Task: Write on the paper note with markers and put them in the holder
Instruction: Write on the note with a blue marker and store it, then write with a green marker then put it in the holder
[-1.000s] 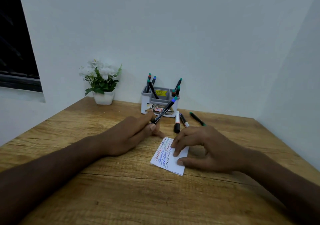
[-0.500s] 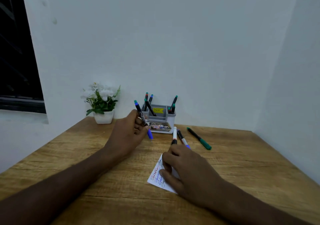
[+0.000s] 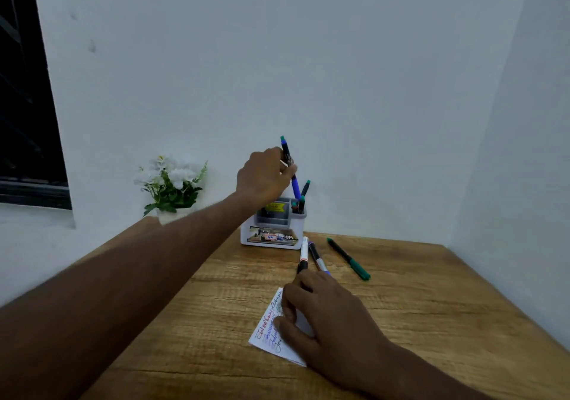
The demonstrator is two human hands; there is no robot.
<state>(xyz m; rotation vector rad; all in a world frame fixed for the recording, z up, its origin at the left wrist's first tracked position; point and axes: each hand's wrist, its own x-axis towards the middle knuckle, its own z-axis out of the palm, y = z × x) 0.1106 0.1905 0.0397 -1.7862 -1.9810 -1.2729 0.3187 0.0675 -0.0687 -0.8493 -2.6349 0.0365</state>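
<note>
Desk [image 3: 431, 322]: left hand [image 3: 262, 177] grips marker [image 3: 290, 168] over holder [image 3: 271, 233]; right hand [image 3: 327, 316] flat on note [image 3: 268, 328].

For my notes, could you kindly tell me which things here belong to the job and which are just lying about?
Job:
- blue-capped marker, gripped by left hand
- holder
- paper note under right hand
- three markers on the table

Lying about:
- flower pot

Blue-capped marker [image 3: 292, 174] tilted above grey holder [image 3: 271, 230]; scribbled note [image 3: 271, 328] flat.
</note>
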